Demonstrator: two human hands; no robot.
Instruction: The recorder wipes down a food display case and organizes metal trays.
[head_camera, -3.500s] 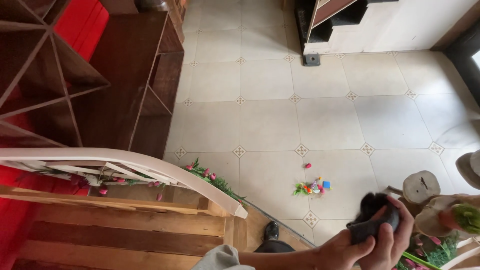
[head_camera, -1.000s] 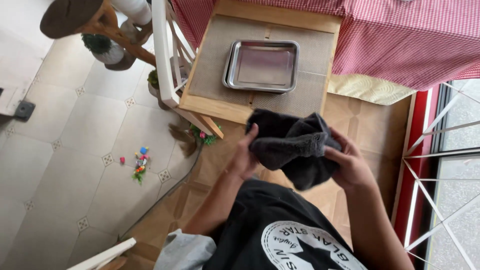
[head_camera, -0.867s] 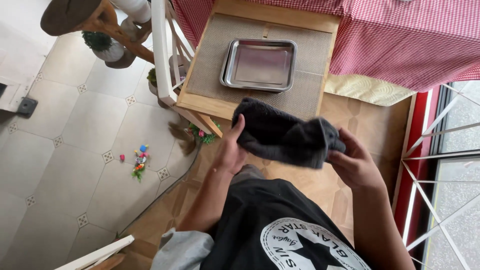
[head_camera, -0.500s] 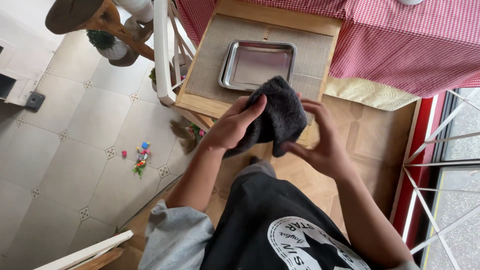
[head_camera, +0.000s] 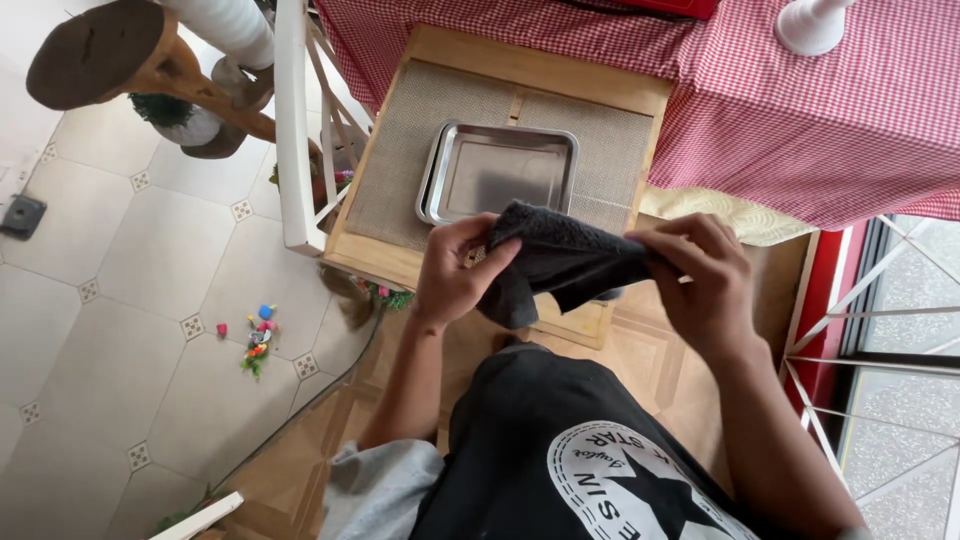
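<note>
Your left hand (head_camera: 455, 275) and right hand (head_camera: 700, 270) both pinch a dark cloth (head_camera: 555, 262), mid-frame. Left grip is closed on the cloth's left end, thumb on top, fingers curled under. Right grip is closed on the right end, fingers bunched over the edge. The cloth stretches between the two hands, with a fold hanging down toward your lap.

The cloth sits in the air just below a metal tray (head_camera: 500, 175); its top edge overlaps the tray's lower rim in the picture, contact unclear. The tray lies flat on a woven mat (head_camera: 395, 165) on a wooden counter (head_camera: 540, 65), upper centre. A red checked tablecloth (head_camera: 800, 110) covers the upper right, with a white stand (head_camera: 812, 22) on it. A white chair rail (head_camera: 292, 130) runs down left of the counter. Small coloured toys (head_camera: 255, 335) lie on the tiled floor (head_camera: 120, 300), lower left.
</note>
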